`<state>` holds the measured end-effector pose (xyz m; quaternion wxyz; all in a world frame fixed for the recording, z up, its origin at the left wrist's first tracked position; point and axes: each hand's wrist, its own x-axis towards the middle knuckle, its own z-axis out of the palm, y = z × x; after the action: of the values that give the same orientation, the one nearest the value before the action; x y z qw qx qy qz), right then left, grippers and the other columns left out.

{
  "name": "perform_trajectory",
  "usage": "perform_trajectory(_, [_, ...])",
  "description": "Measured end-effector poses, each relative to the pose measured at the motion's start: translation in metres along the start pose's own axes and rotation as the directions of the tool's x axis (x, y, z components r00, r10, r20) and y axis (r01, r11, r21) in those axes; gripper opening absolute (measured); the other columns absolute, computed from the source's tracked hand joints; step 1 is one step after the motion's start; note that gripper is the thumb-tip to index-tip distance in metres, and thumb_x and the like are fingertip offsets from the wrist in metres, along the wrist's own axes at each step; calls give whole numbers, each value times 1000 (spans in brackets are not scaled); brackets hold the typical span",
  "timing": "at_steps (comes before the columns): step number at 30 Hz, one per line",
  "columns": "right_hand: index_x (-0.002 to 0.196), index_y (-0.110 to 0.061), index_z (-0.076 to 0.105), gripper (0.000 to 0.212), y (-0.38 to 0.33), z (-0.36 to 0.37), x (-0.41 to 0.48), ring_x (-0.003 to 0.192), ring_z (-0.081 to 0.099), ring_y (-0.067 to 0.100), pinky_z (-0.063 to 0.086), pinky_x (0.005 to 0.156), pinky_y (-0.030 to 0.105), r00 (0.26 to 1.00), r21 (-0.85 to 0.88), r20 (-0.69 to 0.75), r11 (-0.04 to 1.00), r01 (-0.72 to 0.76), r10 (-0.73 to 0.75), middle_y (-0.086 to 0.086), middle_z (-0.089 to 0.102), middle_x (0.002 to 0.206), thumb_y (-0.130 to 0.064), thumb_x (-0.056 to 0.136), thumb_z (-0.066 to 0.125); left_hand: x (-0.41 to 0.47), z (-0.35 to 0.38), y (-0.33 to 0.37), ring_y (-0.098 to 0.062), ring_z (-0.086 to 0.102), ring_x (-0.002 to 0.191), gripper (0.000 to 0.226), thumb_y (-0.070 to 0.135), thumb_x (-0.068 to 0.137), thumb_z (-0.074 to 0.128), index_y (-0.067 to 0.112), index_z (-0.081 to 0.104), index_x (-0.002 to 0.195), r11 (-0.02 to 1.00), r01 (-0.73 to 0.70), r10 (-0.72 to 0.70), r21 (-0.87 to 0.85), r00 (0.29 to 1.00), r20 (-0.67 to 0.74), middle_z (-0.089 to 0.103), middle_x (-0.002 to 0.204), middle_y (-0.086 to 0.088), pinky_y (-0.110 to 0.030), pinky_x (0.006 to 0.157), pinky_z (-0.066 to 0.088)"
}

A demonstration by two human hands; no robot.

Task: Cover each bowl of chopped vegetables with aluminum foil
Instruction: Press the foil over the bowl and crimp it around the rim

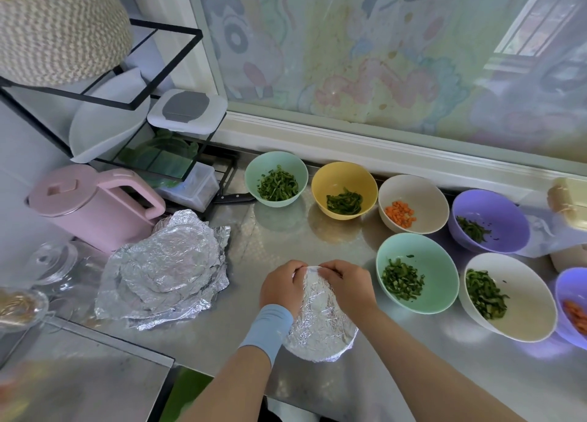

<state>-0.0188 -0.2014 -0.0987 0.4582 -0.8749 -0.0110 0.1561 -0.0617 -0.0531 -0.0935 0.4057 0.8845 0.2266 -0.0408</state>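
A foil-wrapped bowl (320, 323) is sitting near the front edge of the steel counter (270, 240). Its top and sides are lying under crinkled foil, so its contents cannot be told. The left hand (281, 286), wearing a light blue wristband (266, 329), is curling its fingers (297, 270) over the far left part of the rim and gripping the foil there. The right hand (346, 286) is doing the same on the far right part, its bent fingers clenching the foil against the rim. The two sets of fingertips are nearly meeting at the far side. Just to the right, a front green bowl (417, 278) is standing uncovered with chopped greens, and beside it a white bowl (508, 297) is holding green strips. A cut-off purple bowl (571, 307) at the picture's right edge is showing orange pieces. Along the window ledge four more bowls are standing in a row, all uncovered. They are a back green bowl (276, 178) and a yellow bowl (344, 189) with green strips, a cream bowl (413, 204) with diced carrot, and a purple bowl (489, 220) with a few greens. To the left of the hands, a pile of creased foil sheets (165, 269) is lying on the counter, just in front of a pink kettle (92, 205). A knife (235, 197) is lying beside the back green bowl.
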Motion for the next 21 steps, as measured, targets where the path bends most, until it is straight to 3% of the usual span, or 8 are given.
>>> perform_trajectory(4, [89, -29, 78, 8, -3, 0, -1, 67, 62, 8, 50, 69, 27, 1000, 4, 8, 1000, 15, -15, -13, 71, 72, -29, 88, 69, 5, -8, 5, -13, 63, 93, 22, 30, 98, 49, 31, 70, 105, 998, 10, -14, 62, 998, 67, 71, 102, 10, -25, 79, 49])
perform_trajectory(7, [95, -29, 77, 12, -4, -1, -2, 72, 64, 5, 50, 71, 24, 998, -20, 32, 998, 52, -51, -14, 73, 78, -28, 91, 67, 7, -8, 8, -7, 62, 100, 21, 33, 94, 54, 34, 70, 108, 999, -28, 25, 24, 994, 111, 69, 107, 16, -27, 88, 51])
perform_trajectory(11, [102, -26, 75, 17, -3, 0, -2, 73, 59, -3, 41, 68, 12, 988, -103, 103, 986, 128, -117, -19, 68, 81, -27, 97, 58, 6, -3, 6, -3, 64, 85, 13, 34, 91, 60, 37, 73, 92, 997, -8, 15, -73, 995, 103, 71, 89, 19, -28, 81, 54])
perform_trajectory(15, [99, -23, 76, 17, -3, -2, 1, 68, 56, -9, 37, 64, 6, 989, -112, 102, 986, 122, -111, -22, 65, 71, -25, 96, 60, 7, -3, 5, -8, 64, 74, 14, 32, 92, 59, 33, 73, 91, 995, 15, -5, -98, 995, 103, 70, 80, 15, -29, 76, 55])
perform_trajectory(18, [98, -24, 76, 17, -5, -3, 1, 71, 57, -9, 38, 66, 8, 985, -117, 116, 983, 141, -127, -23, 65, 71, -25, 96, 60, 4, -1, 3, -9, 62, 65, 16, 34, 92, 58, 34, 74, 92, 992, 33, -22, -125, 995, 95, 67, 70, 17, -33, 71, 56])
perform_trajectory(21, [106, -26, 73, 19, -5, -3, 3, 83, 61, 0, 45, 80, 19, 977, -137, 175, 980, 144, -119, -17, 71, 91, -27, 98, 57, 1, 0, 2, -11, 64, 70, 17, 36, 94, 56, 35, 73, 94, 994, 26, -18, -102, 997, 75, 66, 71, 16, -32, 72, 55])
